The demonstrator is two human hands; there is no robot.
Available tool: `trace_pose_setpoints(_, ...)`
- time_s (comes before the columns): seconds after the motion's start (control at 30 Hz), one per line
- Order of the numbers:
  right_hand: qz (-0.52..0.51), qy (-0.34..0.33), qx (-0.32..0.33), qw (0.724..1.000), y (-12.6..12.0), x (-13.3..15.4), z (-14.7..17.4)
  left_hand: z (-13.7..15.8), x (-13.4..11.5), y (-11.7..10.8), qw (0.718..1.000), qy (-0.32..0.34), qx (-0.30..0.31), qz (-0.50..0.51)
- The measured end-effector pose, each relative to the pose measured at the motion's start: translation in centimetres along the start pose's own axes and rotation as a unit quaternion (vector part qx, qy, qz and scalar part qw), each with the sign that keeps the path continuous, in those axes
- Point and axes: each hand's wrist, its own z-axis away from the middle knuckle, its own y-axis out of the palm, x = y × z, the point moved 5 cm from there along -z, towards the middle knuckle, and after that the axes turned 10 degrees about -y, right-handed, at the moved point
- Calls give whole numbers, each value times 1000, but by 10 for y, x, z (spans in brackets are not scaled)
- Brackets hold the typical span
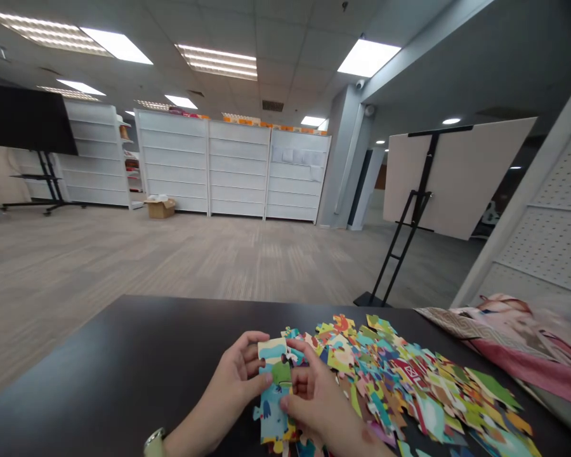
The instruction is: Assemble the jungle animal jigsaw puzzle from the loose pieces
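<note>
Between both hands, above the dark table, is a small strip of joined jigsaw puzzle pieces [275, 406], mostly light blue with some green and yellow. My left hand [233, 381] pinches its left edge with thumb and fingers. On the other side, my right hand [314, 397] grips the strip's right edge, its thumb on the face. A large heap of loose, colourful jigsaw pieces [385, 355] spreads over the table to the right, and some pieces lie beneath my right hand. A watch with a pale strap [155, 442] is on my left wrist.
The dark table [124, 362] reaches forward to a straight far edge. A patterned cloth with a pink border [528, 349] lies at its right side. Beyond stand a black easel with a board [450, 178], white shelves [238, 168], a cardboard box [160, 208] and a large screen [26, 119].
</note>
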Motion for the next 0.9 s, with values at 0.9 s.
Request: trace_pose_setpoints(0.9,132,-15,-5,991,0,10,8,5,22,1,995,-42,-57,-66)
